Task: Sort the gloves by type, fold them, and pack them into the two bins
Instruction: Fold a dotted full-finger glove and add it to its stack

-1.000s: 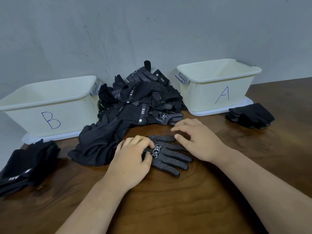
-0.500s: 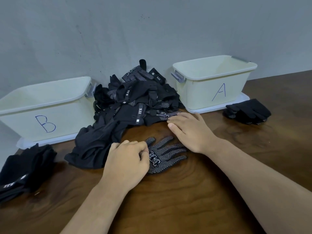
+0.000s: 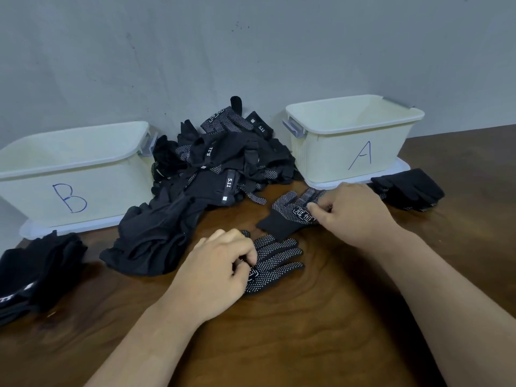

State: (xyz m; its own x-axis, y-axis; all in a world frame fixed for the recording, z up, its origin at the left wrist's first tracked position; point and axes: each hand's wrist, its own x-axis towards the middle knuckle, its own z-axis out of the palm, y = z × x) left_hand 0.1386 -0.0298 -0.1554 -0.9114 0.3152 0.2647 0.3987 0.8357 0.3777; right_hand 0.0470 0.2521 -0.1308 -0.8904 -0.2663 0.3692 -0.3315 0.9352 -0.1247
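Now, near dotted glove [image 3: 279,261]: flat on the table [image 3: 307,339], fingers pointing right.
Left hand [image 3: 215,272]: fingers curled, pinching that glove's cuff end.
Far dotted glove [image 3: 289,210]: just beyond, before bin A [image 3: 349,155].
Right hand [image 3: 354,213]: thumb and fingers pinch its printed palm.
Glove pile [image 3: 212,177]: between bin A and bin B [image 3: 83,177].

Your glove heap [image 3: 212,174] sits between bin B [image 3: 69,174] and bin A [image 3: 349,160]
Out front, two black dotted ones lie flat: near glove [image 3: 276,258], and far glove [image 3: 290,210] angled just by bin A.
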